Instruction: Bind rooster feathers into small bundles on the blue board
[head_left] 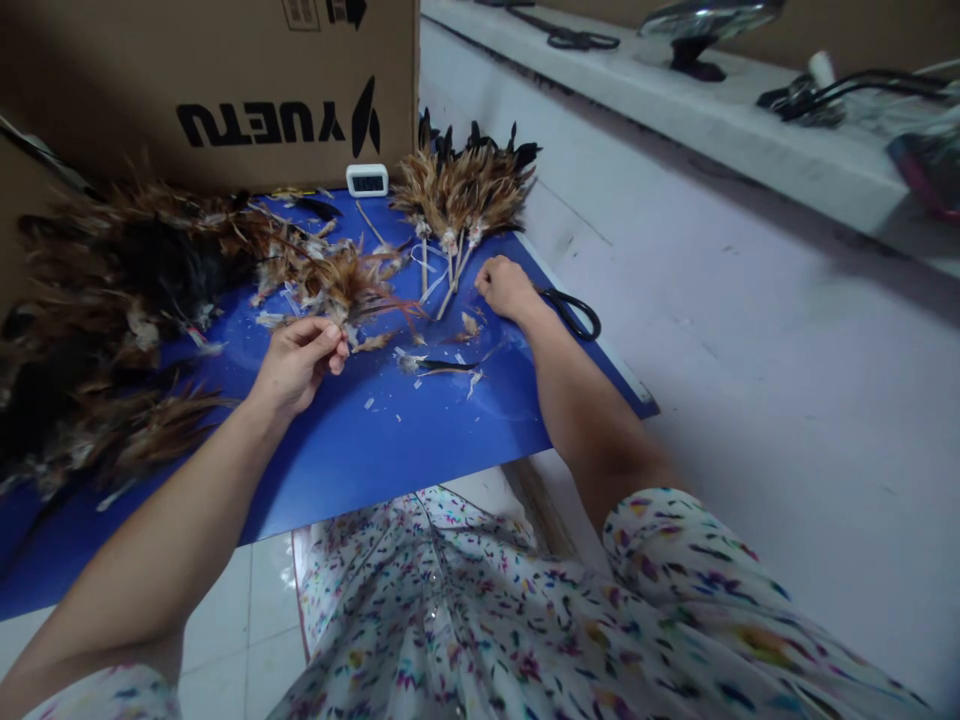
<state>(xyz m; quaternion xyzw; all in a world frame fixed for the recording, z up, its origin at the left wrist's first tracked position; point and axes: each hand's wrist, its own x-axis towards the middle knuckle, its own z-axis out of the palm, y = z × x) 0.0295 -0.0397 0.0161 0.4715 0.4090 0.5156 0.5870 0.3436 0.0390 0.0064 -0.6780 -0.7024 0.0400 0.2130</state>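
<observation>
My left hand (304,362) is closed in a pinch at the base of some brown feathers (341,285), which fan out above the fingertips. To its right, my right hand (504,287) is curled shut over the blue table; whatever its fingers hold, if anything, is hidden. Just beyond the right hand stand feather bunches (469,190) tied onto thin sticks (452,280), brown with black tips. Black scissors handles (574,313) show beside the right wrist. Between the hands lie a dark loose feather (446,366) and white scraps (474,383).
A large heap of brown and black feathers (150,270) covers the table's left side. At the back are a small white digital timer (367,181) and a cardboard box (225,60). The blue table (420,435) meets a pale wall on the right, below a ledge (720,100) holding various items.
</observation>
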